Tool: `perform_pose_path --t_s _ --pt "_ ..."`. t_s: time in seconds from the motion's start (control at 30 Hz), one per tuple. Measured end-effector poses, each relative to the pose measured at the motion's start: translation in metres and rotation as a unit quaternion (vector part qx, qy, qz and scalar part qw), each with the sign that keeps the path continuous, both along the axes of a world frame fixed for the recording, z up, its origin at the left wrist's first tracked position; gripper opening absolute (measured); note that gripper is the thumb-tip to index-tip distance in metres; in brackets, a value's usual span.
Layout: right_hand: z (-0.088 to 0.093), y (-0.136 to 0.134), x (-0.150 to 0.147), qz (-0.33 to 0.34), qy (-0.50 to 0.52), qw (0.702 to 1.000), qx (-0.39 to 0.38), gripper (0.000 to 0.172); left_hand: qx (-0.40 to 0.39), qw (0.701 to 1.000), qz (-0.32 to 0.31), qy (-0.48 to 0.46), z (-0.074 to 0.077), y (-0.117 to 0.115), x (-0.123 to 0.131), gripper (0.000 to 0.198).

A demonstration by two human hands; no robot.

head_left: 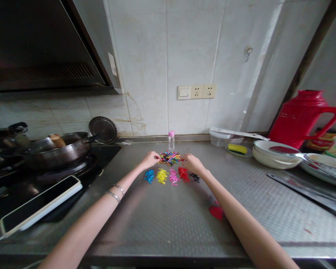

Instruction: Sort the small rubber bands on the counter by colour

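Observation:
A mixed heap of small multicoloured strips, which look like tiny rubber bands, lies on the steel counter between my hands. My left hand pinches at the heap's left edge, and my right hand pinches at its right edge. What sits in either set of fingertips is too small to make out. In front of the heap runs a row of single-colour piles: blue, yellow, pink, red and black. The black pile is partly covered by my right wrist.
Behind the heap stands a clear bottle with a pink cap. A red heart-shaped piece lies by my right forearm. Left are a phone and a pan on the stove; right, bowls, a sponge and a red thermos.

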State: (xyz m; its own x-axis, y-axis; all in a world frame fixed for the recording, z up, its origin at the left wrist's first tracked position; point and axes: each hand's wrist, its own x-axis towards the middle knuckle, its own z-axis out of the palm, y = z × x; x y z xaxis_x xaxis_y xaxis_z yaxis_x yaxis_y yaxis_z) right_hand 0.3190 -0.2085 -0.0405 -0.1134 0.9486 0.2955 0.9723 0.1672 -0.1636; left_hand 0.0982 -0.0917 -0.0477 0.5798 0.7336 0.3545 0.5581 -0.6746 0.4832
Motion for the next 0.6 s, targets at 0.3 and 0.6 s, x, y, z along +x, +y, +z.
perform_pose_path --t_s 0.3,0.6 --pt "0.000 -0.001 0.002 -0.020 0.006 1.000 0.001 0.030 0.024 0.991 -0.125 0.033 0.000 -0.046 0.036 0.015" --pt "-0.004 0.000 0.007 -0.033 0.010 0.999 -0.008 0.028 0.006 0.995 -0.100 -0.011 -0.004 -0.045 0.032 0.024"
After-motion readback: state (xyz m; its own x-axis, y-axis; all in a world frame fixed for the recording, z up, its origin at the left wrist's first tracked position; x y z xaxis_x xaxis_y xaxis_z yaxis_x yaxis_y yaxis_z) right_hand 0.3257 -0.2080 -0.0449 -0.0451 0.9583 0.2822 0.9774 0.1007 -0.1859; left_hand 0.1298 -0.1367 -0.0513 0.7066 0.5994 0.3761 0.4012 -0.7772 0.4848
